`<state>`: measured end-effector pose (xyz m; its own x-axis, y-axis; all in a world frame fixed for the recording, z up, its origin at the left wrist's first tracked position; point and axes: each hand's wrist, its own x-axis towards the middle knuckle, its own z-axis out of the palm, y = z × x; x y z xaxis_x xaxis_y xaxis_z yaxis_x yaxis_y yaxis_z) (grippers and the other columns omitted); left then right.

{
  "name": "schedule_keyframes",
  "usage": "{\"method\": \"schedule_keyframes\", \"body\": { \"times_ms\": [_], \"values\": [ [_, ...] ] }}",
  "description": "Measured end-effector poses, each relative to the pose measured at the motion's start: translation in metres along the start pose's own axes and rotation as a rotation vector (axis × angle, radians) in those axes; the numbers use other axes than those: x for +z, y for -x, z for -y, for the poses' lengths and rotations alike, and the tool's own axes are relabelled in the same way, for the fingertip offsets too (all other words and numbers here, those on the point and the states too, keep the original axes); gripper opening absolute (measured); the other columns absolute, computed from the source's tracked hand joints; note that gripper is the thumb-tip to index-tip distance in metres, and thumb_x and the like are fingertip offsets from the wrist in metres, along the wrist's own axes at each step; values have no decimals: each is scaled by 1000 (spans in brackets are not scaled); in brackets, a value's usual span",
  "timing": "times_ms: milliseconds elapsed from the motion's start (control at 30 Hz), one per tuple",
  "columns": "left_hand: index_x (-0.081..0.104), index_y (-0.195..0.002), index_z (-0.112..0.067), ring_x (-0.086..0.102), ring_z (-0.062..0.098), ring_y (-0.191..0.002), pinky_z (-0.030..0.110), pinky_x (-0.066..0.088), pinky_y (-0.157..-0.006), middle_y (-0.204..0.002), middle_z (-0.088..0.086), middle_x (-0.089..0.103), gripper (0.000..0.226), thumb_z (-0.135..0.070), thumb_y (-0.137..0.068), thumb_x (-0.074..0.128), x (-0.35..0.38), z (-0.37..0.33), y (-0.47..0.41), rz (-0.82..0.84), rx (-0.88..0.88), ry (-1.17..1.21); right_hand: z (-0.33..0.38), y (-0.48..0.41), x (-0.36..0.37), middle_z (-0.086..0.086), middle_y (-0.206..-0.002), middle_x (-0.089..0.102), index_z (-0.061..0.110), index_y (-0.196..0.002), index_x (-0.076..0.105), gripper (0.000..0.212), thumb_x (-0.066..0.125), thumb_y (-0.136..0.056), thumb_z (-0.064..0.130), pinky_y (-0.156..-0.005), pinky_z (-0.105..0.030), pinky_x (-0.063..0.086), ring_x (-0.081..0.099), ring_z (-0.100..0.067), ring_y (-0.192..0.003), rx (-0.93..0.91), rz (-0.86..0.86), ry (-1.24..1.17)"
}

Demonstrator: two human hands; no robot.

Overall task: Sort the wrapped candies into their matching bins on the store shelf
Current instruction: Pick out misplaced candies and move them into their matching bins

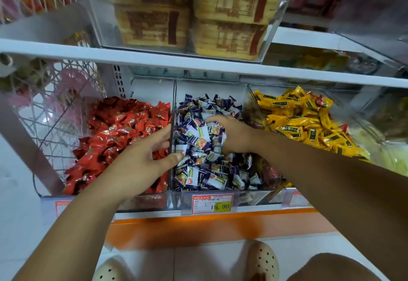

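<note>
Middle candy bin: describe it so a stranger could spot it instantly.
On the lower white shelf, three clear bins sit side by side. The middle bin holds purple-and-white wrapped candies, with both hands reaching in and a price tag reading 19.90 on its front. Its neighbours hold red candies and yellow candies.

both hands reach into the middle bin (242, 95) of purple-white candies (198, 170).

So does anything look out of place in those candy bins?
Yes. A couple of red candies sit on the yellow pile in the right bin, where they don't match. Some reddish-brown wrappers also show at that bin's left edge. The red and purple-white bins look unmixed.
</note>
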<state>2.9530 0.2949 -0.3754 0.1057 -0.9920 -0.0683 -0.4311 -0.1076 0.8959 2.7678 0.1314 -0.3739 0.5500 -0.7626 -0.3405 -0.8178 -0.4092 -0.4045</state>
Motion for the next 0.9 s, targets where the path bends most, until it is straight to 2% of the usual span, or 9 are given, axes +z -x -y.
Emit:
{"method": "schedule_keyframes", "body": {
  "times_ms": [100, 233, 300, 433, 500, 567, 667, 767, 900],
  "values": [
    [28, -147, -42, 36, -21, -112, 16, 24, -101, -142, -30, 34, 71, -35, -87, 65, -1, 2, 0, -1, 1, -16, 4, 8, -3, -11, -157, 17, 36, -139, 37, 81, 65, -80, -12, -50, -33, 45, 52, -25, -61, -78, -58, -52],
    [28, -146, -44, 37, -11, -127, 25, 25, -110, -145, -26, 37, 72, -39, -86, 65, -3, 6, -2, 5, 9, -29, 17, 19, -7, -2, -160, 15, 38, -140, 36, 80, 66, -82, -7, -42, -20, 42, 48, -6, -44, -137, -27, -47],
    [28, -147, -43, 37, -11, -126, 25, 26, -109, -146, -26, 36, 72, -38, -86, 65, -3, 6, -3, 11, 12, -29, 22, 24, -14, 0, -160, 13, 44, -143, 28, 86, 69, -82, -1, -49, -19, 46, 54, -4, -57, -129, 57, 21],
    [27, -147, -45, 37, -11, -126, 24, 26, -106, -145, -26, 37, 71, -39, -87, 64, -3, 5, -1, 10, 14, -51, 25, 35, -29, 4, -161, 3, 49, -148, 6, 100, 77, -80, 29, -92, -38, 49, 45, -22, -128, -69, 250, 276],
    [26, -147, -45, 36, -11, -124, 24, 26, -105, -143, -27, 38, 70, -39, -87, 63, -3, 4, -1, 6, 9, -56, 26, 43, -29, 2, -161, 2, 49, -148, -4, 106, 76, -78, 44, -99, -46, 46, 39, -28, -134, 12, 323, 330],
    [27, -146, -44, 37, -15, -119, 22, 26, -105, -138, -32, 38, 69, -36, -88, 63, -3, 2, -1, 6, 9, -48, 25, 46, -15, -1, -162, -5, 47, -147, -16, 114, 74, -76, 53, -99, -40, 42, 31, -29, -141, 63, 383, 307],
    [30, -145, -44, 35, -27, -106, 18, 26, -103, -127, -41, 38, 67, -29, -89, 64, 0, 0, 0, 10, 12, -2, 21, 43, 19, -6, -156, -28, 45, -141, -30, 121, 74, -80, 45, -82, -32, 43, 45, -33, -130, 99, 324, 282],
    [28, -147, -42, 34, -27, -105, 15, 25, -99, -138, -32, 36, 69, -30, -89, 64, 2, 1, -1, 4, 11, -15, 15, 33, 44, -3, -153, -35, 43, -143, -27, 125, 79, -76, 38, -77, -36, 45, 37, -42, -131, 96, 169, 286],
    [27, -147, -43, 31, -31, -100, 10, 26, -94, -138, -31, 35, 69, -30, -89, 63, 2, 1, 0, -7, 15, -28, 9, 25, 52, -2, -156, -23, 36, -149, -13, 122, 81, -71, 32, -78, -37, 46, 29, -45, -133, 57, 57, 325]
  ]
}}
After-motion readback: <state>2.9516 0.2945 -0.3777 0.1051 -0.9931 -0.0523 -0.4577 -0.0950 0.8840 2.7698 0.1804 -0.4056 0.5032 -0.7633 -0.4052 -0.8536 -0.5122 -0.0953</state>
